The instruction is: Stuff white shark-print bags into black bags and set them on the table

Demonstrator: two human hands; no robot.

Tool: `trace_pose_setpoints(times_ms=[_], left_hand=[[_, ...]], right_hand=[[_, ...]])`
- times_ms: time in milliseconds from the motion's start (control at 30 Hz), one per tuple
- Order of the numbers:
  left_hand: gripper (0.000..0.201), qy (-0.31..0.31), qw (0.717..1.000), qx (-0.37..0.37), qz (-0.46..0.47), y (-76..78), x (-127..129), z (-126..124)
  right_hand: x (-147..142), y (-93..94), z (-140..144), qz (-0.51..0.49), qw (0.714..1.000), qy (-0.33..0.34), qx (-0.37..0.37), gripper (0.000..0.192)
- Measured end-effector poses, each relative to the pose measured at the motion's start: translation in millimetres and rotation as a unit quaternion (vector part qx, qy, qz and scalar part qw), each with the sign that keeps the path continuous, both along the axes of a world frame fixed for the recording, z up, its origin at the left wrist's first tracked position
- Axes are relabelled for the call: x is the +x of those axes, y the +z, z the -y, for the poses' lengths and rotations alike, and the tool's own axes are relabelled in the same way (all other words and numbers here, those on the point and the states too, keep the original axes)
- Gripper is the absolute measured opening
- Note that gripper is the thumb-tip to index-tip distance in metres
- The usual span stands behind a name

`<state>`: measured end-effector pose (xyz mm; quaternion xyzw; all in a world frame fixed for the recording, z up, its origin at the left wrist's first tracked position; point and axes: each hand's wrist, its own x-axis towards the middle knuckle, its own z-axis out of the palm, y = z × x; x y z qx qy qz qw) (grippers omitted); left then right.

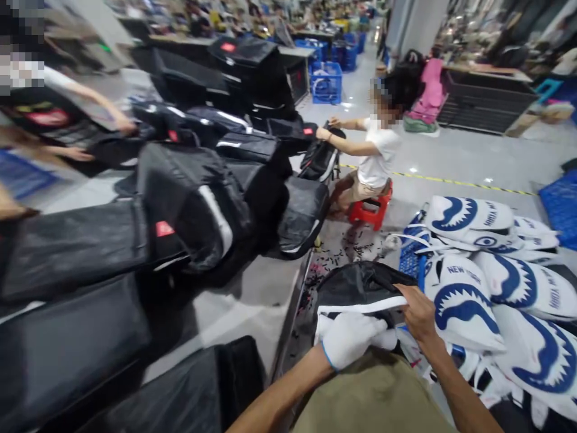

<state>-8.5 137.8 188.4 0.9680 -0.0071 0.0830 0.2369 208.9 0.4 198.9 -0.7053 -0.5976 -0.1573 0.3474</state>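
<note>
Black bag (349,290): one, in front of the wearer's body and spanning both hands, its dark body just beyond them, a white strip (360,307) along the near edge. Handling, by my judgement: light and soft, apt to sag between grips; fabric perhaps a little slick, not fragile. Best hold: the strip's edge, one grip near each end.

Left hand (351,340): white-gloved, against the near side below the strip; cannot tell how far the fingers close. Right hand (419,310): bare, pinching the bag at the strip's right end.

Counts. Table (234,307): one, left of the gloved hand. Seated person (381,150): one, beyond the hands; another person's forearm (103,106) reaches in, far left of them. Black bags (302,213) on the table: at least eight, overlap preventing an exact figure. White bags (466,282) with blue toothed mouths: at least five, heaped right of the right hand. Blue basket (409,257): one just beyond that hand, partly covered. Red stool (369,211): one, under the sitter. Dark scraps (331,260): beyond the gloved hand, too small to count.
</note>
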Motion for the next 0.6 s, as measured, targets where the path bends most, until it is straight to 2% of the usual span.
trace_pose_setpoints(times_ms=[67,167,233,333,433,500,600], left_hand=[[0.028,0.021,0.993,0.033,0.111,12.6,21,-9],[0.046,0.126,0.975,0.028,0.182,12.7,71,-33],[0.068,0.168,0.974,0.001,0.152,2.7,113,-54],[0.083,0.148,0.984,-0.049,0.091,-16.5,172,-85],[0.075,0.130,0.983,-0.109,0.064,-28.3,216,-110],[0.069,0.129,0.979,-0.151,0.044,-29.2,237,-125],[0.059,0.147,0.965,-0.219,0.009,-23.5,264,-146]], right_hand=[[14,0.6,15,0.002,0.999,-0.055,-0.001,0.038],[44,-1.0,21,-0.001,0.994,-0.111,-0.008,0.038],[70,-4.6,15,-0.004,0.991,-0.133,-0.012,0.038],[114,-12.9,-4,-0.031,0.986,-0.159,-0.033,0.037],[157,-19.0,-25,-0.086,0.980,-0.158,-0.088,0.031],[186,-18.2,-38,-0.143,0.971,-0.142,-0.131,0.030],[227,-9.3,-60,-0.262,0.938,-0.105,-0.203,0.053]])
